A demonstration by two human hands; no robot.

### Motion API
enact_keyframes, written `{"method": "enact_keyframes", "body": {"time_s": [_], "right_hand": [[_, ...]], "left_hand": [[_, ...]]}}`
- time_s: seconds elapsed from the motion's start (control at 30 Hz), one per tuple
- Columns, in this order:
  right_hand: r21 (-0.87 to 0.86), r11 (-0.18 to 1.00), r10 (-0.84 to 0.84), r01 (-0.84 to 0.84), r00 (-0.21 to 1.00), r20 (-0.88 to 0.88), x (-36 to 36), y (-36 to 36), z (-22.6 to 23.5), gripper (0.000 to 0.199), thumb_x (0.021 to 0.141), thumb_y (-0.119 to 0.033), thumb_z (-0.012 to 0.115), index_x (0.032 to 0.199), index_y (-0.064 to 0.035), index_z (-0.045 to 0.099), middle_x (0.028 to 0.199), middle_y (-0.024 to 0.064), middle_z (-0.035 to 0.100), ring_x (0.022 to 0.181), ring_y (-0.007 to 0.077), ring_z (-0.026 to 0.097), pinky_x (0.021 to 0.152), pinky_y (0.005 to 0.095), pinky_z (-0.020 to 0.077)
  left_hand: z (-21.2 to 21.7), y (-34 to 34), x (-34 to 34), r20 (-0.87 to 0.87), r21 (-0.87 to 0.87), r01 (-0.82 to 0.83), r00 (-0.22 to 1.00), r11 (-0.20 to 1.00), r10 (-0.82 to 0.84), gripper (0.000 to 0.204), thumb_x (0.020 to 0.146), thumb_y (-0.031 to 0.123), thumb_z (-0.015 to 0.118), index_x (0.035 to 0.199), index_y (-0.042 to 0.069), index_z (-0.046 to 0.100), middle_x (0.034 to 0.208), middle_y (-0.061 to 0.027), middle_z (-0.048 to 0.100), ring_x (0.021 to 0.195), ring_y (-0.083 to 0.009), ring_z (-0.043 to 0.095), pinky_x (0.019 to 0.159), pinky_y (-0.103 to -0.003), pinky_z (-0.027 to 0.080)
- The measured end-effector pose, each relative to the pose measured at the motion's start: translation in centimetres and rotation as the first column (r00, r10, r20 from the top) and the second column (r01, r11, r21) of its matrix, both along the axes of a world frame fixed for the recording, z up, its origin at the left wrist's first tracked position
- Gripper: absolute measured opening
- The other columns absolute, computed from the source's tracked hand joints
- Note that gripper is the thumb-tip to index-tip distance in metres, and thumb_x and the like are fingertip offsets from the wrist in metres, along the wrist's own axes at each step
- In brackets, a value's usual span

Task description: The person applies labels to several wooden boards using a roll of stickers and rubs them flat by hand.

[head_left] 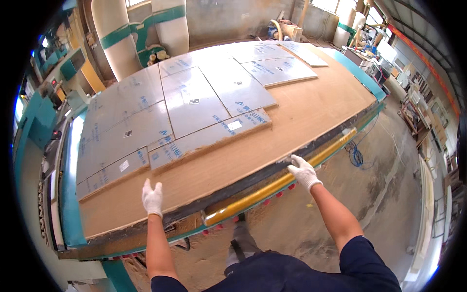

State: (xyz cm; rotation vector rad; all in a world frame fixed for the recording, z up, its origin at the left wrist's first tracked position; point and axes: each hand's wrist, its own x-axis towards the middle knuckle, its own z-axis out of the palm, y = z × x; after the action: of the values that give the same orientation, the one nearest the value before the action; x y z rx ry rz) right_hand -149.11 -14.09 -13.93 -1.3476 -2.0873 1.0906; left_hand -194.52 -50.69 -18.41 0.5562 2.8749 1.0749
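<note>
Both my hands wear white knitted gloves. My left hand (152, 197) is over the near edge of a large brown board (214, 182), fingers apart and holding nothing. Further right, my right hand (303, 172) is at the board's dark front edge, its fingers spread; whether it touches the edge I cannot tell. On the board lie several grey film-covered panels cut into rectangles, among them a long front panel (209, 138) and a small panel (121, 168) at its left. Thin dark gaps run between them, and blue print and small labels mark their faces.
A yellow roll or bar (272, 192) runs along the machine table's front. A teal rail (360, 73) borders the far right end. Blue cable (355, 155) lies coiled on the concrete floor. White dust-collector bags (170, 29) stand behind the table, and boards (425, 117) lean along the right side.
</note>
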Motion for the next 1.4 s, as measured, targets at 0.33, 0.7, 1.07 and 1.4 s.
{"method": "enact_keyframes", "body": {"time_s": [0.33, 0.7, 1.07, 1.4], "right_hand": [[0.074, 0.973, 0.191, -0.22, 0.938, 0.288, -13.8, 19.1, -1.1, 0.073, 0.087, -0.041, 0.072, 0.149, -0.0058, 0.055, 0.15, 0.0189, 0.057, 0.14, 0.0353, 0.053, 0.117, 0.0412, 0.0424], [-0.209, 0.901, 0.386, -0.38, 0.922, -0.011, -13.7, 23.6, -0.7, 0.047, 0.081, -0.031, 0.071, 0.118, -0.0013, 0.07, 0.115, 0.0229, 0.073, 0.108, 0.0362, 0.07, 0.095, 0.0424, 0.0534], [0.408, 0.505, 0.666, -0.761, 0.644, 0.376, -15.9, 26.0, -0.3, 0.09, 0.076, -0.038, 0.082, 0.152, -0.0061, 0.046, 0.148, 0.02, 0.052, 0.139, 0.038, 0.046, 0.119, 0.0497, 0.0354], [0.353, 0.303, 0.791, -0.885, 0.44, 0.424, -12.0, 29.1, 5.7, 0.08, 0.07, -0.034, 0.081, 0.141, -0.0115, 0.052, 0.126, 0.0145, 0.06, 0.123, 0.0335, 0.057, 0.104, 0.0459, 0.0435]], "left_hand": [[-3.7, 9.1, -4.7, 0.127, 0.03, -0.318, 0.942, 0.948, 0.312, 0.074, 0.092, 0.034, 0.068, 0.151, -0.006, 0.047, 0.139, -0.0222, 0.064, 0.122, -0.0319, 0.065, 0.101, -0.038, 0.052], [3.3, 24.6, 9.9, -0.01, -0.297, -0.113, 0.993, 0.948, 0.115, 0.073, 0.086, 0.041, 0.074, 0.144, -0.001, 0.058, 0.117, -0.023, 0.073, 0.105, -0.0374, 0.069, 0.099, -0.044, 0.053], [5.7, 31.0, 23.5, -0.108, -0.456, 0.246, 0.938, 0.855, -0.328, 0.07, 0.08, 0.03, 0.078, 0.14, -0.001, 0.057, 0.133, -0.0224, 0.062, 0.128, -0.0406, 0.053, 0.11, -0.049, 0.044], [7.0, 35.2, 22.8, -0.219, -0.311, 0.37, 0.868, 0.875, -0.445, 0.073, 0.08, 0.032, 0.08, 0.142, 0.0, 0.058, 0.139, -0.022, 0.06, 0.137, -0.0424, 0.05, 0.115, -0.05, 0.041]]}}
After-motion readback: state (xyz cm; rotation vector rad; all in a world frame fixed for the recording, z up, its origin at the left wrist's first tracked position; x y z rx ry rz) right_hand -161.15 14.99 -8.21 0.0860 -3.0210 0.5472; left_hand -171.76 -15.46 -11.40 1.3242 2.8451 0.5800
